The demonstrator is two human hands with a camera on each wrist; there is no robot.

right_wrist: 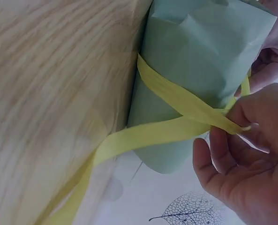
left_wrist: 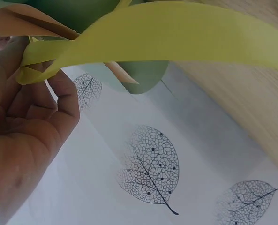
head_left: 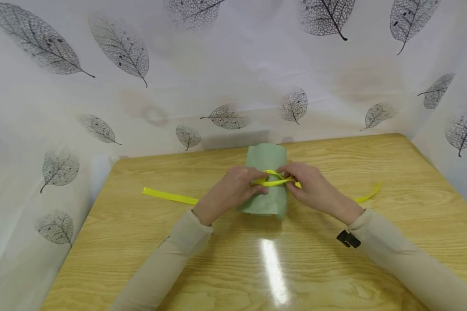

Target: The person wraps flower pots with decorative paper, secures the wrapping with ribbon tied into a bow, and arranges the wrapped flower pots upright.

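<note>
Where a wood-grain table (head_left: 101, 259) stretches leftward, a loose end of yellow ribbon (head_left: 170, 197) lies across it, disappearing behind the left hand (head_left: 231, 188), whose thumb and fingers pinch the ribbon. Next, at centre and near the table's far edge, sits a parcel (head_left: 266, 157) in pale green paper; the wrapping is its container, and whatever is inside is hidden. The ribbon appears to go around the parcel already, its strands crossing on top, between the hands. The right hand (head_left: 313, 188), just beside the parcel, also pinches the ribbon between thumb and fingers, as the right wrist view shows. Farther right, the other loose end curves on the table. Judging from this, wrapping and crossing are done, while fastening seems left: the strands look slack, and no finished knot or bow shows.
</note>
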